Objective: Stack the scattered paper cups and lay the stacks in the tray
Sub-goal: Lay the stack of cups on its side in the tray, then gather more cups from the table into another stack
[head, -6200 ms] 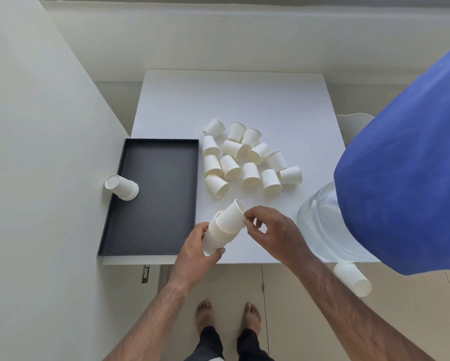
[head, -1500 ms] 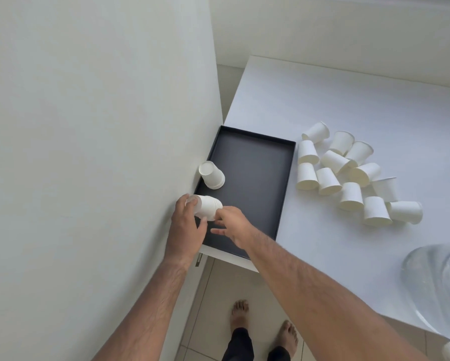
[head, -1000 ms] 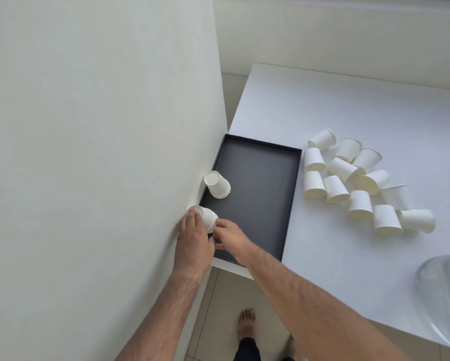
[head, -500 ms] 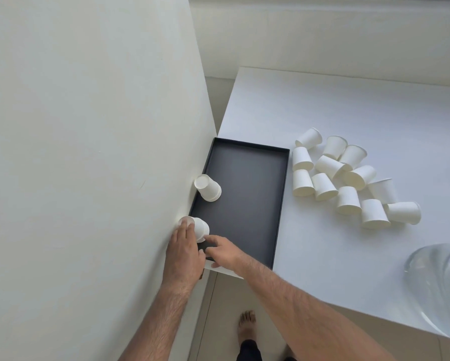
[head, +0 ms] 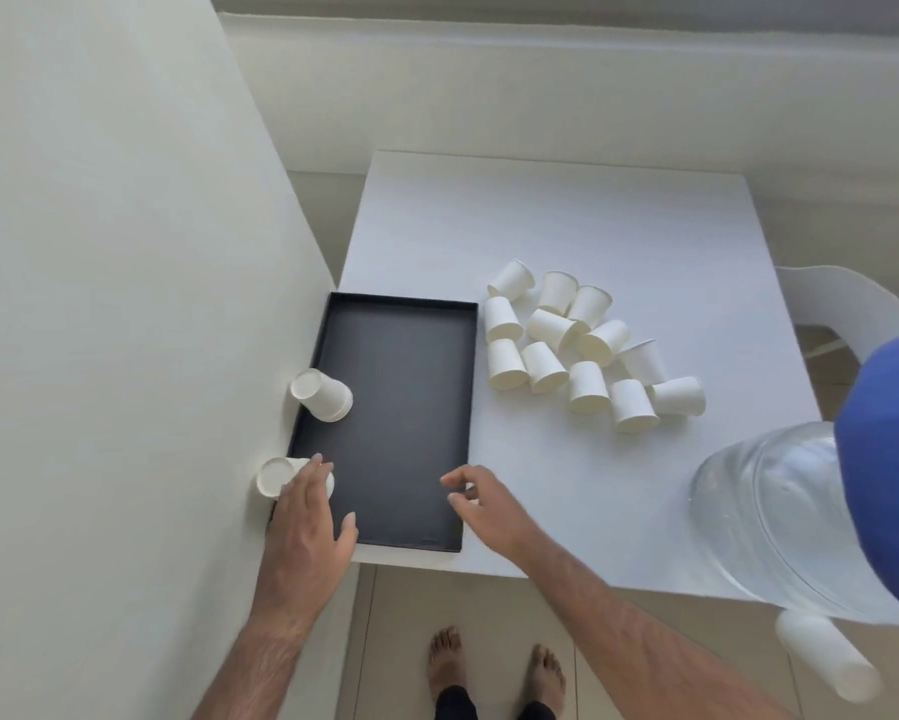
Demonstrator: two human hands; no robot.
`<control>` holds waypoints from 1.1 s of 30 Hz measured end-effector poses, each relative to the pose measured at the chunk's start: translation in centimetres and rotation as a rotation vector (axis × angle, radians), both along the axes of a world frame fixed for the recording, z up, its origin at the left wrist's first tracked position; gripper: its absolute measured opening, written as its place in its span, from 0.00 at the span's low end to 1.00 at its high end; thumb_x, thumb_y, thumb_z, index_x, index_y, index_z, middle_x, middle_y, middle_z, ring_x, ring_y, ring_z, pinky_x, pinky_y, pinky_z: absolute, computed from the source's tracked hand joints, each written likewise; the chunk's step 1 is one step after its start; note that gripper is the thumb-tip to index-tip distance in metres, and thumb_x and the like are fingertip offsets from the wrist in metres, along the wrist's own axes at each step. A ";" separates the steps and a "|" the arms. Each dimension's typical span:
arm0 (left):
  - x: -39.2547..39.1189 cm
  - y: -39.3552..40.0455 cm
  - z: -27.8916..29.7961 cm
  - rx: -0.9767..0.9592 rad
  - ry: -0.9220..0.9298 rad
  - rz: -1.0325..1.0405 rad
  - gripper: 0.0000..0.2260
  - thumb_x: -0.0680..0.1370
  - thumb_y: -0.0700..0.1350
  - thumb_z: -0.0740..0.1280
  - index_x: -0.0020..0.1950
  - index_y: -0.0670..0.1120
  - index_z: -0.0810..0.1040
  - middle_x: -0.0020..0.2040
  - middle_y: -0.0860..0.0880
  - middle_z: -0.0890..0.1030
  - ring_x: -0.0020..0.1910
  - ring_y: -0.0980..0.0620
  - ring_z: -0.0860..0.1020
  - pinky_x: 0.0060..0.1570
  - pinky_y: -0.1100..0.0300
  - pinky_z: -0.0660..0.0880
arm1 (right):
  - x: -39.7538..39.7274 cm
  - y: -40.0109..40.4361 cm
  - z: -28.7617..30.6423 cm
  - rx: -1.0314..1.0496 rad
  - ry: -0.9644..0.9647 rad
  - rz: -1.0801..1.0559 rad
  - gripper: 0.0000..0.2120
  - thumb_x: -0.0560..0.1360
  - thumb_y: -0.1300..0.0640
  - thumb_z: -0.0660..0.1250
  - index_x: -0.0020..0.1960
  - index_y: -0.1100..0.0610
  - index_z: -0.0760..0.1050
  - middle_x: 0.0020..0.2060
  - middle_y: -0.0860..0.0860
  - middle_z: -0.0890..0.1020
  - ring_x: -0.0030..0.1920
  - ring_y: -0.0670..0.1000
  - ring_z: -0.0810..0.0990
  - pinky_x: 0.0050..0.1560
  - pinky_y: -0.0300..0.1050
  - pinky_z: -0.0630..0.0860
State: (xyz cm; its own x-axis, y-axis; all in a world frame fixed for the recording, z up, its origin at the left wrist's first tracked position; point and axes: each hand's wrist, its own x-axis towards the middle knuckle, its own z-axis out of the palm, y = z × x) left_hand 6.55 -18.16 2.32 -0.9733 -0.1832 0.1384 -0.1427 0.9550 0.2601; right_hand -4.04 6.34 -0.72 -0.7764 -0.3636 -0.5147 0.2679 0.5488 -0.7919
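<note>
A black tray lies at the white table's left front corner, against the wall. One stack of white paper cups lies on its side at the tray's left rim. A second stack lies nearer the front left corner, its base against the wall. My left hand rests flat over this stack with the fingers stretched and the thumb spread off to the side. My right hand hovers over the tray's right front rim, fingers apart and holding nothing. Several loose cups are scattered to the right of the tray.
A white wall stands tight against the tray's left side. A clear water jug sits at the table's front right, with a blue shape over it. A white cup shows below the jug. A white chair stands at the right.
The stack held in both hands went from the table front to the tray's left front corner. My right hand has since let go and moved right; my left hand's fingers have flattened.
</note>
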 end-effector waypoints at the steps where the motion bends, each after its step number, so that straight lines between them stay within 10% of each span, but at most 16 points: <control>1: -0.3 0.8 0.0 -0.014 0.004 -0.041 0.26 0.79 0.47 0.69 0.75 0.36 0.73 0.73 0.39 0.76 0.70 0.38 0.77 0.69 0.40 0.78 | -0.4 1.9 -0.2 0.023 0.024 -0.044 0.10 0.83 0.59 0.64 0.63 0.52 0.79 0.58 0.44 0.79 0.53 0.44 0.80 0.53 0.31 0.73; 7: -3.7 6.8 0.0 0.162 -0.088 -0.143 0.22 0.74 0.40 0.79 0.67 0.41 0.79 0.63 0.47 0.82 0.62 0.44 0.81 0.67 0.45 0.79 | -2.6 11.6 -0.5 0.066 0.011 -0.420 0.06 0.82 0.61 0.67 0.56 0.55 0.80 0.51 0.51 0.83 0.46 0.50 0.80 0.45 0.41 0.77; 17: -12.3 17.1 -1.4 0.694 -0.392 -0.033 0.06 0.84 0.47 0.69 0.60 0.56 0.78 0.59 0.68 0.75 0.66 0.61 0.73 0.64 0.61 0.70 | -8.1 18.2 -0.5 -0.194 -0.263 -1.147 0.07 0.82 0.54 0.69 0.54 0.58 0.77 0.48 0.53 0.80 0.44 0.50 0.79 0.40 0.45 0.76; 33: -25.0 24.9 -2.8 0.340 -0.347 -0.173 0.08 0.82 0.38 0.69 0.60 0.44 0.80 0.59 0.47 0.83 0.57 0.44 0.81 0.57 0.49 0.80 | -13.6 19.7 -2.9 -0.187 -0.463 -1.185 0.12 0.75 0.48 0.76 0.50 0.55 0.79 0.37 0.48 0.74 0.31 0.48 0.68 0.29 0.42 0.63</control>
State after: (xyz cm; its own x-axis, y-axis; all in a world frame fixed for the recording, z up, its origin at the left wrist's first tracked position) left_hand -18.50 6.73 -0.46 -0.9715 0.0057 -0.2370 -0.1232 0.8420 0.5253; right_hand -17.64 26.05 -3.65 -0.4368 0.3268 -0.8381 0.7827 -0.3211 -0.5332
